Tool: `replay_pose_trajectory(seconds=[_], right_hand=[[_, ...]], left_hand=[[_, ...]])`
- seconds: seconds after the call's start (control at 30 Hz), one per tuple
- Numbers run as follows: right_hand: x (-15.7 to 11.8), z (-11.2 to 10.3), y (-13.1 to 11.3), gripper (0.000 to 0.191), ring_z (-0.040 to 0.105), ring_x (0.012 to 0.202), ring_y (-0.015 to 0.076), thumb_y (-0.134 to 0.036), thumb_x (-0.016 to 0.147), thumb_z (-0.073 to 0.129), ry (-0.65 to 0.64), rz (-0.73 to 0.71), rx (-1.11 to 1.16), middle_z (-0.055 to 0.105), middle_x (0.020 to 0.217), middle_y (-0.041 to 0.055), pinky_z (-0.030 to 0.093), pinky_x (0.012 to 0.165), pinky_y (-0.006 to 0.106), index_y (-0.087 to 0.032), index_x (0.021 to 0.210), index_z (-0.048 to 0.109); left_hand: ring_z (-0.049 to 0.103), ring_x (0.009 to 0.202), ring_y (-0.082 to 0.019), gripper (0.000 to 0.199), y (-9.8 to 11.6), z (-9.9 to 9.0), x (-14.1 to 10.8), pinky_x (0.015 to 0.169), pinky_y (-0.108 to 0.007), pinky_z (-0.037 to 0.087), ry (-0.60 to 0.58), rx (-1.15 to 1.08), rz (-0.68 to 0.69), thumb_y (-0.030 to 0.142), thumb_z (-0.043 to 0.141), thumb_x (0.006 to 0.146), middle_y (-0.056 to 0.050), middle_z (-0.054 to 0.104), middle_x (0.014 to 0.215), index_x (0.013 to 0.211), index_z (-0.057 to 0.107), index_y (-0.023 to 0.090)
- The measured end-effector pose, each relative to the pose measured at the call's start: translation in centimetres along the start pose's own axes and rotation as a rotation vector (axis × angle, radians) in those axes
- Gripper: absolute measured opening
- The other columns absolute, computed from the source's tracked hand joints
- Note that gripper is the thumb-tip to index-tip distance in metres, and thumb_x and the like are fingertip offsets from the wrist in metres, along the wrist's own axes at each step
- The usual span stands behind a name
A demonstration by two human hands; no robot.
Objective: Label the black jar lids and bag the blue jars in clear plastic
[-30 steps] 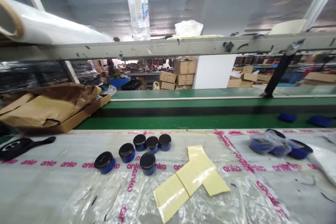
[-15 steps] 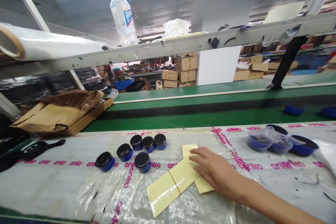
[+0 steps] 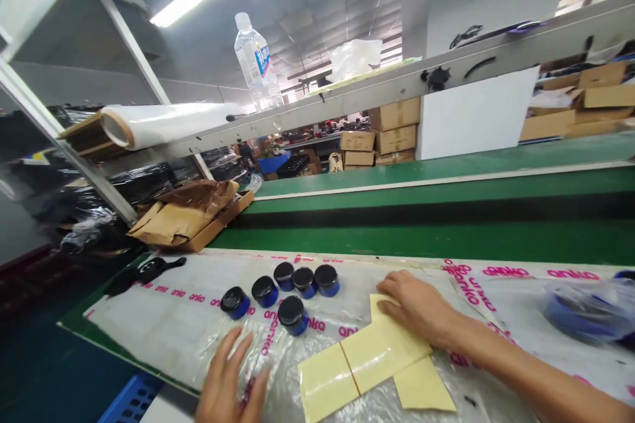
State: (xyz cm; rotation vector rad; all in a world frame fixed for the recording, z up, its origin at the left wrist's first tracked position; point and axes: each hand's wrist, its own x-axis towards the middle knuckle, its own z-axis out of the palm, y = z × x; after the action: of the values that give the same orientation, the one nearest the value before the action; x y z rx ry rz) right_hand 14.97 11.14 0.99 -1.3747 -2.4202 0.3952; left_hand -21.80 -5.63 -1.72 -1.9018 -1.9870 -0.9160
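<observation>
My right hand (image 3: 417, 307) lies flat, fingers extended, on the far end of the yellow sheets (image 3: 370, 360), gripping nothing. My left hand (image 3: 229, 380) rests open, fingers spread, on the plastic film (image 3: 173, 324). Six blue jars (image 3: 290, 291) stand at 12 o'clock from it, apart.

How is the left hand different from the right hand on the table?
The left hand lies flat on the clear plastic sheet, at the near edge of the table; the right hand lies farther back, on the yellow paper sheets. The left hand is below the little blue jars; the right hand is beside them. Both are open and hold nothing.
</observation>
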Motion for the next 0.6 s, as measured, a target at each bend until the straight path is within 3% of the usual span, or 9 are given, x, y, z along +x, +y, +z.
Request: replay_pose_trajectory(seconds=[0.07, 0.1, 0.2, 0.27, 0.37, 0.43, 0.6], right_hand=[[1.4, -0.3, -0.9, 0.038, 0.056, 0.114, 0.0321, -0.03, 0.09, 0.062, 0.047, -0.023, 0.061, 0.063, 0.124, 0.0156, 0.046, 0.096, 0.044, -0.015, 0.124, 0.065], [2.2, -0.3, -1.5, 0.047, 0.054, 0.119, 0.0316, -0.033, 0.089, 0.065, 0.065, -0.047, 0.103, 0.06, 0.131, 0.0161, 0.044, 0.1, 0.043, -0.014, 0.132, 0.059], [5.2, 0.7, -3.7, 0.073, 0.05, 0.127, 0.031, -0.042, 0.081, 0.075, 0.059, -0.11, 0.204, 0.054, 0.141, 0.0158, 0.041, 0.105, 0.042, -0.014, 0.143, 0.048], [6.9, 1.6, -5.0, 0.083, 0.05, 0.126, 0.0326, -0.046, 0.075, 0.08, 0.04, -0.119, 0.216, 0.054, 0.139, 0.0159, 0.042, 0.102, 0.042, -0.016, 0.144, 0.046], [8.4, 2.2, -5.8, 0.069, 0.057, 0.116, 0.0329, -0.042, 0.076, 0.078, 0.012, -0.124, 0.217, 0.061, 0.127, 0.0161, 0.046, 0.096, 0.042, -0.015, 0.135, 0.054], [8.8, 1.6, -5.3, 0.063, 0.058, 0.115, 0.0311, -0.032, 0.076, 0.075, -0.033, -0.167, 0.219, 0.062, 0.125, 0.0151, 0.045, 0.098, 0.04, -0.015, 0.134, 0.056], [8.9, -1.7, -3.5, 0.084, 0.052, 0.128, 0.027, -0.001, 0.064, 0.059, -0.269, -0.344, 0.193, 0.055, 0.141, 0.0141, 0.04, 0.109, 0.036, -0.013, 0.146, 0.047]], left_hand=[[0.044, 0.139, -0.027, 0.049, 4.2, 2.3, 2.9, 0.114, -0.049, 0.043, -0.09, -0.05, 0.001, 0.048, 0.048, 0.093, -0.007, 0.043, 0.152, 0.137, 0.05, 0.027], [0.044, 0.138, -0.029, 0.052, 5.8, 3.5, 4.2, 0.113, -0.05, 0.043, -0.082, -0.067, -0.016, 0.05, 0.048, 0.093, -0.01, 0.045, 0.15, 0.138, 0.049, 0.024], [0.048, 0.134, -0.033, 0.061, 8.2, 6.6, 6.4, 0.109, -0.053, 0.046, -0.039, -0.073, -0.118, 0.053, 0.052, 0.09, -0.015, 0.05, 0.144, 0.14, 0.044, 0.019], [0.051, 0.13, -0.034, 0.062, 8.3, 7.8, 6.6, 0.104, -0.053, 0.049, -0.021, -0.062, -0.185, 0.051, 0.054, 0.088, -0.016, 0.054, 0.138, 0.14, 0.044, 0.019], [0.055, 0.125, -0.033, 0.056, 7.7, 8.2, 6.3, 0.099, -0.05, 0.052, -0.036, -0.063, -0.242, 0.046, 0.054, 0.087, -0.014, 0.057, 0.133, 0.137, 0.047, 0.021], [0.057, 0.123, -0.032, 0.055, 7.3, 7.9, 6.1, 0.098, -0.048, 0.053, -0.064, -0.073, -0.26, 0.044, 0.057, 0.086, -0.012, 0.058, 0.132, 0.136, 0.048, 0.023], [0.056, 0.123, -0.032, 0.053, 6.0, 6.7, 5.6, 0.097, -0.048, 0.054, -0.081, -0.055, -0.311, 0.048, 0.061, 0.083, -0.01, 0.058, 0.131, 0.131, 0.053, 0.026]])
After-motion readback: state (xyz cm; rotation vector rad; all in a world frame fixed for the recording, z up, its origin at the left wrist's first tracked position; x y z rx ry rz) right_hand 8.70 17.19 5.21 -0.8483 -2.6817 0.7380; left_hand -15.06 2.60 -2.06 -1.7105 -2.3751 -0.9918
